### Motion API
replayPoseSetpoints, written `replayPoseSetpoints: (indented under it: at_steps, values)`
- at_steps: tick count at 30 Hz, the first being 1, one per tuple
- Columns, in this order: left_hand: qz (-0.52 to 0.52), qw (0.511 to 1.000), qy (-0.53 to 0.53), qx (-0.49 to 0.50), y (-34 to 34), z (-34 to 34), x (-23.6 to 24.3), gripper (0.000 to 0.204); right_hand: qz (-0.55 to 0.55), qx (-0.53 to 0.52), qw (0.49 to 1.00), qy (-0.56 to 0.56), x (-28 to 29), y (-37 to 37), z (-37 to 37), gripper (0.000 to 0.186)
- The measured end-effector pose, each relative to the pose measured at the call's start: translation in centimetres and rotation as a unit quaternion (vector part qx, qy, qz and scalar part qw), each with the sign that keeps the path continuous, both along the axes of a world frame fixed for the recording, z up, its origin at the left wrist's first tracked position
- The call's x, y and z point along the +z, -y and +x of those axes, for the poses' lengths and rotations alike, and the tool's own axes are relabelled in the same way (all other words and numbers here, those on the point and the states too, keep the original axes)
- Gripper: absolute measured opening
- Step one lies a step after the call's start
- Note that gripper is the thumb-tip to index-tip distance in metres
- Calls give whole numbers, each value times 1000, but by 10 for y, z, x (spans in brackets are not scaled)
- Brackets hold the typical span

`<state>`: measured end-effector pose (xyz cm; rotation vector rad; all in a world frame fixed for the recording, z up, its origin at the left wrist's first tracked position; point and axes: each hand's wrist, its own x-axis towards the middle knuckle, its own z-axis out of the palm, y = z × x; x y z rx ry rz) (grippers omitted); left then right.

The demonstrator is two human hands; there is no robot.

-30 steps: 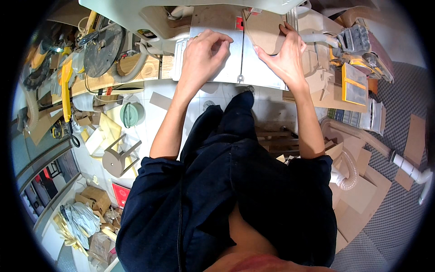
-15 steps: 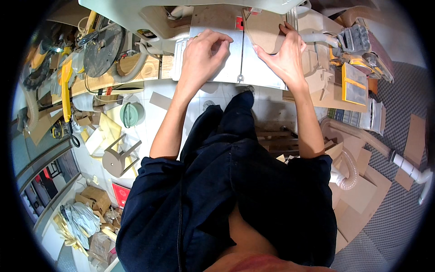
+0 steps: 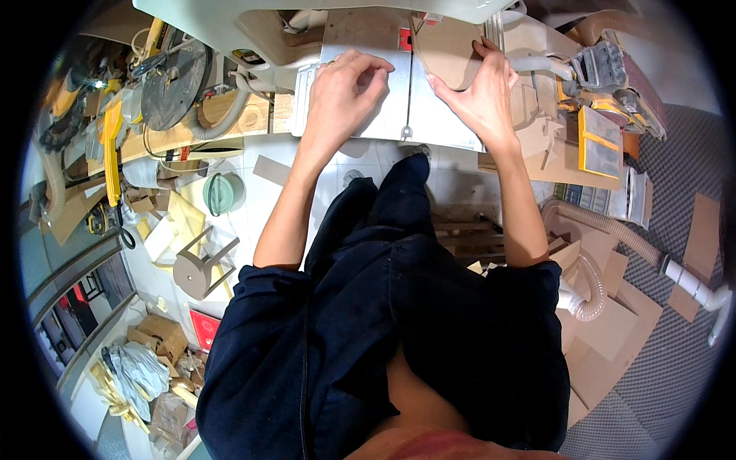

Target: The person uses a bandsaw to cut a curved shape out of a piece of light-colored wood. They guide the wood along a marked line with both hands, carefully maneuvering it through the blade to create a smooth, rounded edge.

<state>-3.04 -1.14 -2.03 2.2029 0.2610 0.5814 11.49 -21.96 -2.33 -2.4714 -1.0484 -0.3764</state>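
Observation:
My left hand (image 3: 343, 86) rests on the grey metal machine table (image 3: 391, 115), its fingers loosely curled and a gap showing between thumb and forefinger. I see nothing in it. A narrow slot runs through the table between my two hands. To the right of the slot, my right hand (image 3: 487, 92) spans a flat brown board (image 3: 448, 57) with a curved edge. The thumb presses at the board's near edge, and the fingers reach to its right side. The pale machine housing (image 3: 307, 6) hides the board's far end.
At left stand a round dark disc (image 3: 176, 84) and a grey hose (image 3: 222, 119) by a wooden bench. A sander-like tool (image 3: 606, 69) and a yellow-edged box (image 3: 599, 142) are at right. A stool (image 3: 195, 272), a green bin (image 3: 220, 193) and cardboard lie on the floor.

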Motion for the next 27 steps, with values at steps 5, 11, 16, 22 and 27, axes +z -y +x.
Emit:
replayPoseSetpoints:
  at_steps: [5, 11, 16, 22, 27]
  values:
    - [-4, 1000, 1, 0, 0, 0, 0, 17, 3, -3, 1000, -6, 1, -1, -1, 100]
    - [-10, 1000, 5, -3, -1, 1, 1, 16, 2, 9, 1000, -7, 3, 0, -2, 107]
    - [5, 1000, 9, 2, -1, 0, -1, 15, 4, 14, 1000, -4, 1, 3, -5, 109]
    - [-16, 1000, 3, -1, 0, 1, 1, 16, 8, 0, 1000, 1, -2, 1, -8, 107]
    - [-4, 1000, 4, 0, 0, 0, 1, 15, 5, -21, 1000, -3, 4, -4, -14, 101]
